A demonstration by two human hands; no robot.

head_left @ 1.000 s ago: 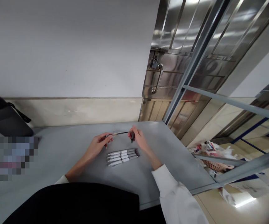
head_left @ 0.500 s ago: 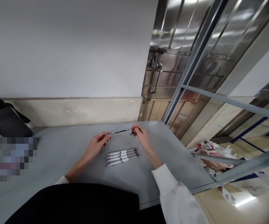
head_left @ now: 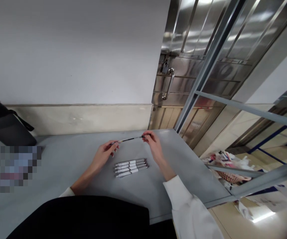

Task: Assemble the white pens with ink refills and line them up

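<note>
A thin pen refill [head_left: 130, 139], part dark and part clear, spans the space between my two hands above the table. My left hand [head_left: 105, 151] is closed in a pinch around its left end. At the other end, the fingers of my right hand [head_left: 152, 141] pinch a small dark pen part [head_left: 143, 136], in line with the refill's tip; whether the two touch I cannot tell. Below the hands lie several white pens [head_left: 130, 168] side by side on the grey table, their dark tips pointing right.
The grey table [head_left: 59, 166] runs along a wall. A dark pouch [head_left: 9, 124] with a strap stands at the far left, behind a blurred item [head_left: 14, 169]. A metal frame post [head_left: 195, 96] rises at the table's right corner. Beyond it sits a basket [head_left: 233, 176] of clutter.
My right hand has moved slightly up and right, and turned the small dark part from hanging below the refill's line to lining up with its tip. My left hand stays put.
</note>
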